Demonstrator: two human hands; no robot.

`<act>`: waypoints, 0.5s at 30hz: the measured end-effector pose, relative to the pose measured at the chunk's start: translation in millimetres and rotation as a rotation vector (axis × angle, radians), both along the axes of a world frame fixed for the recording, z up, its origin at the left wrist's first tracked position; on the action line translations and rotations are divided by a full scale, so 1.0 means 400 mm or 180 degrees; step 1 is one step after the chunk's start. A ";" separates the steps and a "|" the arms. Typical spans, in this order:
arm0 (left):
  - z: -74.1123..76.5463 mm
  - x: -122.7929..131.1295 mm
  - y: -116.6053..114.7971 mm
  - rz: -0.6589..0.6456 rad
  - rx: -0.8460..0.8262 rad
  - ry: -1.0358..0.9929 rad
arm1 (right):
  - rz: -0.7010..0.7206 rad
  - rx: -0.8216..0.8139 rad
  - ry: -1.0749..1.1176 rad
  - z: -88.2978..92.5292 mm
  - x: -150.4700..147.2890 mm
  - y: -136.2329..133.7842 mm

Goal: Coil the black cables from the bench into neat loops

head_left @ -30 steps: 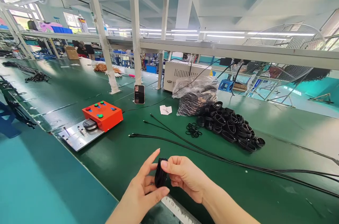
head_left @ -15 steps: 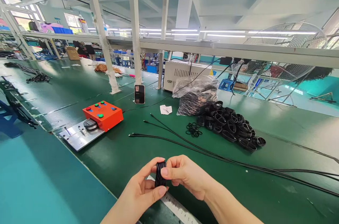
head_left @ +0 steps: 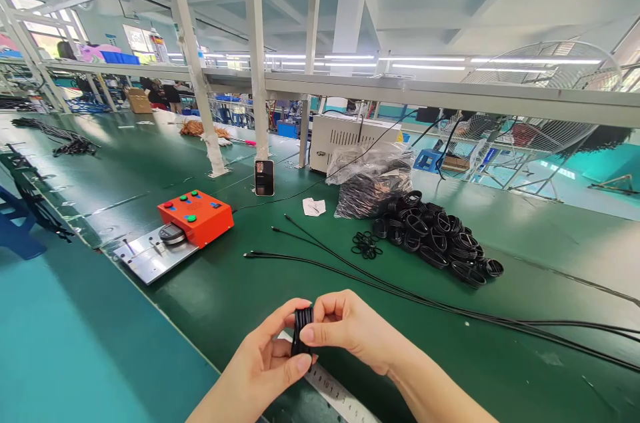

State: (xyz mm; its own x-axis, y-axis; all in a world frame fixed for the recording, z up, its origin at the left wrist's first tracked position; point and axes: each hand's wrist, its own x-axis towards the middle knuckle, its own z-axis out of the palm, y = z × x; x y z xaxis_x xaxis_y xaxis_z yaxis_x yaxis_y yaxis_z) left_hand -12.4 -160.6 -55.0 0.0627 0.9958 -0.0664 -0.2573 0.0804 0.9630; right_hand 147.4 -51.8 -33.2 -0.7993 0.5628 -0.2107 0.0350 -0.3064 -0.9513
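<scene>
Both hands hold one small coiled black cable bundle low in the middle of the view, above the green table. My left hand grips it from below with thumb and forefinger. My right hand pinches its top from the right. Under the hands a white ruler strip lies along the table's near edge. Long black cables run across the table just beyond the hands.
A heap of coiled black cables and a clear plastic bag of them lie further back, with loose small rings beside. An orange button box on a metal plate sits at left, a phone and white machine behind.
My left forefinger, stretched out a second ago, has curled round the bundle. Both hands shifted slightly; the bundle stays between them.
</scene>
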 end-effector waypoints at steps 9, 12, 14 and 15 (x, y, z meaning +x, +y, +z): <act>-0.014 0.003 0.004 0.0118 0.0115 0.0025 | 0.0255 0.0129 -0.0017 -0.003 0.006 0.018; -0.031 0.002 0.005 0.0237 0.0108 0.0144 | 0.0102 0.0152 -0.0005 0.003 0.005 0.005; -0.036 0.002 0.005 0.0228 0.0136 0.0174 | 0.0001 0.0151 0.0013 0.011 0.003 -0.008; -0.035 0.002 0.005 0.0208 0.0161 0.0161 | -0.0043 0.0148 0.0023 0.016 0.001 -0.014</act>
State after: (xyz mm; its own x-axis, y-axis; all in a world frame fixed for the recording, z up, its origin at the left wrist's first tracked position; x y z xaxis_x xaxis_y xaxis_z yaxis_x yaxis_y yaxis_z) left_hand -11.8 -158.6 -69.2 -0.0047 0.9998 -0.0173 -0.2114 0.0159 0.9773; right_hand 147.9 -57.5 -27.0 -0.7929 0.5827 -0.1782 0.0241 -0.2622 -0.9647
